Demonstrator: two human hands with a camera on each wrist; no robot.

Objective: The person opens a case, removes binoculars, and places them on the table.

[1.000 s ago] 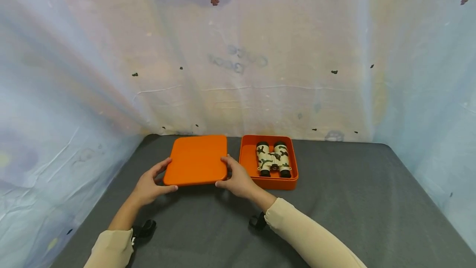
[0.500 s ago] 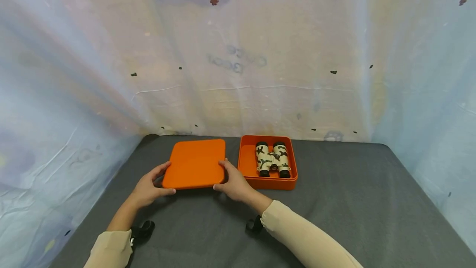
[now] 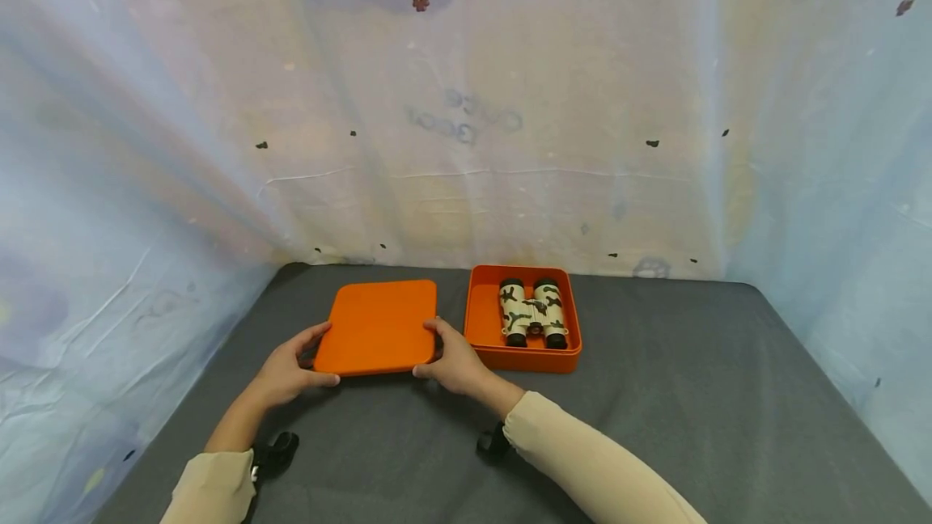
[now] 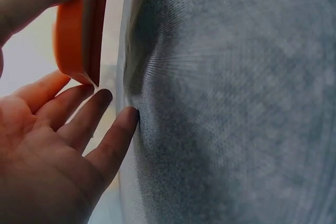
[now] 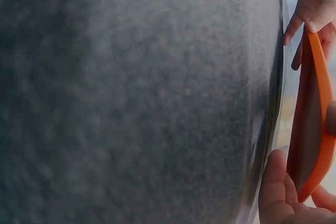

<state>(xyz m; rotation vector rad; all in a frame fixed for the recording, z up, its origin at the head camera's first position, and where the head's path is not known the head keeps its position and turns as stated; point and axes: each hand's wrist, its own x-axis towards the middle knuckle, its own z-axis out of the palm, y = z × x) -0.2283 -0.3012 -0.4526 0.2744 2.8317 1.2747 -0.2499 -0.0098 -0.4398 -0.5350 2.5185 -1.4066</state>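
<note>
An orange rounded-square lid (image 3: 374, 326) is held between both hands over the left part of the table. My left hand (image 3: 280, 370) grips its left edge, with the thumb along the near corner and fingers at the side. On the opposite edge, my right hand (image 3: 459, 362) pinches the lid near its front right corner. In both wrist views the lid (image 4: 71, 40) is raised off the grey cloth. To the right stands a lidless orange box (image 3: 535, 359). Camouflage-patterned toy binoculars (image 3: 535, 314) lie inside it, toward its right side.
Grey cloth (image 3: 670, 395) covers the table. A pale patterned curtain (image 3: 466, 103) hangs behind it and along both sides. The box stands close to my right hand, near the table's back edge.
Both hands have brought the lid slightly toward me and a little to the left, farther from the back edge. The box and binoculars have stayed in place.
</note>
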